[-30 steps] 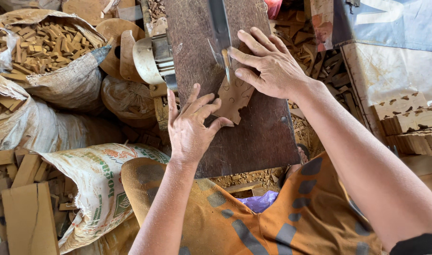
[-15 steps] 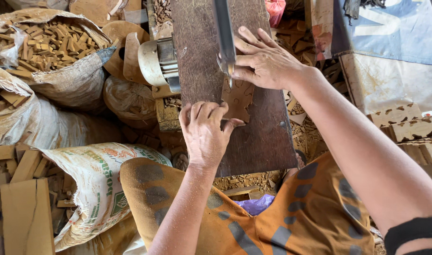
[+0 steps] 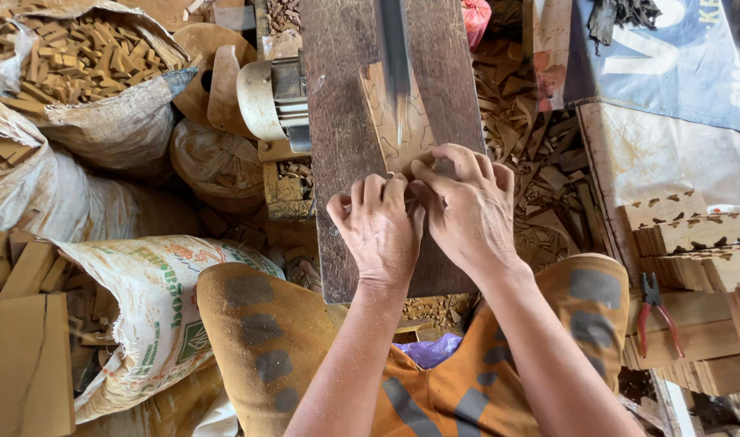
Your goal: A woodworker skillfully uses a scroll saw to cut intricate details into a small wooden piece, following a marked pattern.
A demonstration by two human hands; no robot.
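Observation:
A thin wooden workpiece [image 3: 396, 113] with curved lines drawn on it lies flat on the dark wooden saw table [image 3: 342, 97]. A blurred vertical saw blade [image 3: 393, 57] meets the workpiece near its middle. My left hand [image 3: 380, 228] and my right hand [image 3: 467, 206] sit side by side at the near end of the workpiece, fingertips pinched on its edge. Both hands are just short of the blade. The near part of the workpiece is hidden under my fingers.
Sacks of small wood offcuts [image 3: 70, 57] stand at the left. A motor [image 3: 273, 97] sits beside the table. Stacked cut wooden pieces [image 3: 686, 231] and red-handled pliers [image 3: 653, 311] lie at the right. Wood scraps [image 3: 540, 154] cover the floor. My knees in orange cloth [image 3: 265, 340] are below.
Both hands have come together at the near end of the workpiece. The workpiece has turned and now lies lengthways under the blade. The camera has moved closer.

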